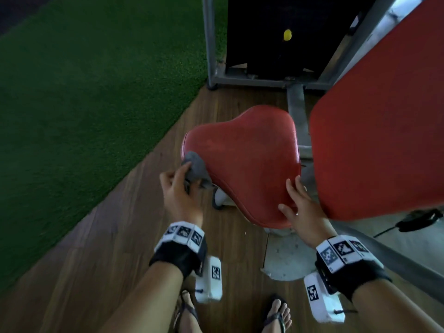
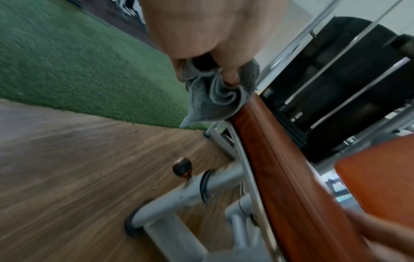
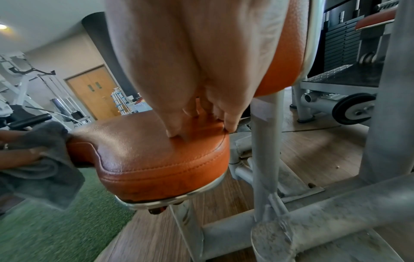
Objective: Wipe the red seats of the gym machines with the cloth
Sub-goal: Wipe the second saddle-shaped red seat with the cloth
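Note:
A red padded seat (image 1: 245,162) on a grey metal post stands in the middle of the head view. My left hand (image 1: 179,188) grips a bunched grey cloth (image 1: 195,167) and holds it against the seat's left edge; the left wrist view shows the cloth (image 2: 215,99) crumpled round my fingers at the seat rim (image 2: 268,159). My right hand (image 1: 298,203) rests with straight fingers on the seat's near right corner. In the right wrist view its fingertips (image 3: 177,131) press on the seat top (image 3: 143,141), and the cloth (image 3: 47,159) hangs at the left.
A large red back pad (image 1: 384,121) rises to the right of the seat. Behind stands the grey machine frame (image 1: 211,44) with a black weight stack (image 1: 288,32). Green turf (image 1: 84,92) lies left, wooden floor (image 1: 108,260) below. My sandalled feet (image 1: 276,311) are near the base.

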A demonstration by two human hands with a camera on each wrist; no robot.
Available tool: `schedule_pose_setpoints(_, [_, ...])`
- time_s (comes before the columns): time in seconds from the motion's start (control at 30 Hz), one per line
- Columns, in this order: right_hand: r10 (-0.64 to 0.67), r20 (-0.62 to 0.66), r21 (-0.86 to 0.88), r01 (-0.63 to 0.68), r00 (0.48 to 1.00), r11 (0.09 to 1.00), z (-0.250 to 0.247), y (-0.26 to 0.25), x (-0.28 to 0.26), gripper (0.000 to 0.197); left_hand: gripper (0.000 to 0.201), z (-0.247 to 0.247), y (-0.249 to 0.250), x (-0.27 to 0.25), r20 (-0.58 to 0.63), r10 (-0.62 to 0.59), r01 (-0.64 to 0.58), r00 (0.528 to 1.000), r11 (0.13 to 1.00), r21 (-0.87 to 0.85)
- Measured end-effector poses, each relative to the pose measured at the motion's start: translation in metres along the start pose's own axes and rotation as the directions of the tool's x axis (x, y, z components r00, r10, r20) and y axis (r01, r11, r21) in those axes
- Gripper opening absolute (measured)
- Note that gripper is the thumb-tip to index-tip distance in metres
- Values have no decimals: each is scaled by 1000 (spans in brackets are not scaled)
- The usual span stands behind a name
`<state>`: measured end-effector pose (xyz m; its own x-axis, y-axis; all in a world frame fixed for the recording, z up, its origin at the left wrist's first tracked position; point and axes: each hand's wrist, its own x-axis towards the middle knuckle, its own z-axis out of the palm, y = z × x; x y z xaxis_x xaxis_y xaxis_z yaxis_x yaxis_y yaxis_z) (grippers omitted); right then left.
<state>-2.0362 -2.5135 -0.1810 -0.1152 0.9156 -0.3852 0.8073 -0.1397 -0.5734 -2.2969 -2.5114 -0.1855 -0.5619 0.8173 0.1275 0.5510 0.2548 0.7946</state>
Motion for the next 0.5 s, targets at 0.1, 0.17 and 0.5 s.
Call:
schedule_pose_setpoints(0.1, [2,5,-26,-2,1000,1000,2,0,0,70,35,2,4,5,-29,2,-2,1000,1000,4])
schedule_pose_setpoints(0.17, [5,11,-31,-5,1000,1000,2,-1,-1,70,32,13,11,-14,25,25,-25,999,1000,-15])
schedule_pose_setpoints(0.5, [39,48,-35,-38,998,999,-3,-6,-6,70,37,19,16,-70,245,112,-81,963,988,-135])
